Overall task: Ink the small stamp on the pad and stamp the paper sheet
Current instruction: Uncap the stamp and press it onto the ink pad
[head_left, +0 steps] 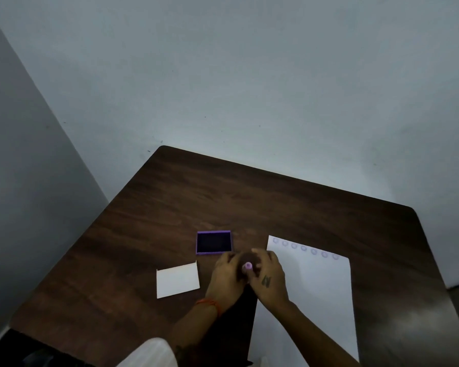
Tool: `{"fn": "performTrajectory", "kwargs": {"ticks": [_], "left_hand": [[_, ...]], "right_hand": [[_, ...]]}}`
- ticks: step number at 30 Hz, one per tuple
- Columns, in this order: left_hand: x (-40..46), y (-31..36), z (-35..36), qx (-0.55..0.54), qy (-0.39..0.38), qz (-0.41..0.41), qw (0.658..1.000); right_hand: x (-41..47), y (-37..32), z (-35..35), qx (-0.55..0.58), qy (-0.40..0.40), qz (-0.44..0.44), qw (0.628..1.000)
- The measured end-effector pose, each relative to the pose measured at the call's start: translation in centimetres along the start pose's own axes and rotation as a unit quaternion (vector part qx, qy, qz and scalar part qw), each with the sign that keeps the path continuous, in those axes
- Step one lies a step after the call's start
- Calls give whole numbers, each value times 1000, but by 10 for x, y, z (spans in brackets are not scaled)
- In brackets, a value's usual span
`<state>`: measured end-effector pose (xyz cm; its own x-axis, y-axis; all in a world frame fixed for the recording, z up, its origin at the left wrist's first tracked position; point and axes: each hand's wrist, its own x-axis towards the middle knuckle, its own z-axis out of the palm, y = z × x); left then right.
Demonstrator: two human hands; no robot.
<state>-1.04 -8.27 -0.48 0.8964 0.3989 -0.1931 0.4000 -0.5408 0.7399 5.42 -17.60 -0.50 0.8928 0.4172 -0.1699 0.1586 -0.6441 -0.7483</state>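
A small pink-topped stamp (247, 265) sits between my two hands just in front of the ink pad. My left hand (227, 276) and my right hand (269, 276) both close around it, their fingers meeting over it; the stamp's lower part is hidden. The purple ink pad (214, 242) lies open with its dark inside showing, just beyond my fingertips. The white paper sheet (318, 292) lies to the right, partly under my right hand, with a row of several faint round purple prints along its top edge.
A small white card (177, 279) lies left of my hands on the dark wooden table (170, 207). A grey wall stands close behind the table and to its left.
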Motion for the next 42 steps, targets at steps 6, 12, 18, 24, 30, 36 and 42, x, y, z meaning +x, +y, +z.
{"fn": "performTrajectory", "kwargs": {"ticks": [6, 12, 18, 24, 30, 36, 42], "left_hand": [[10, -10, 11, 40, -2, 11, 999], [14, -13, 8, -10, 16, 10, 1000], [10, -9, -4, -123, 69, 26, 990], [6, -5, -8, -141, 76, 33, 986], [5, -5, -10, -151, 83, 32, 984], [7, -6, -11, -157, 55, 1, 986], [9, -16, 2, -186, 7, -47, 981]], "right_hand": [[1, 11, 7, 5, -37, -48, 998], [10, 13, 3, 63, -45, -48, 996], [10, 5, -17, 285, -117, 107, 945], [7, 2, -20, 276, -102, 142, 945], [13, 2, -26, 243, -130, 134, 952], [16, -1, -37, 310, -138, 183, 923], [13, -3, -55, 578, -157, 281, 750]]}}
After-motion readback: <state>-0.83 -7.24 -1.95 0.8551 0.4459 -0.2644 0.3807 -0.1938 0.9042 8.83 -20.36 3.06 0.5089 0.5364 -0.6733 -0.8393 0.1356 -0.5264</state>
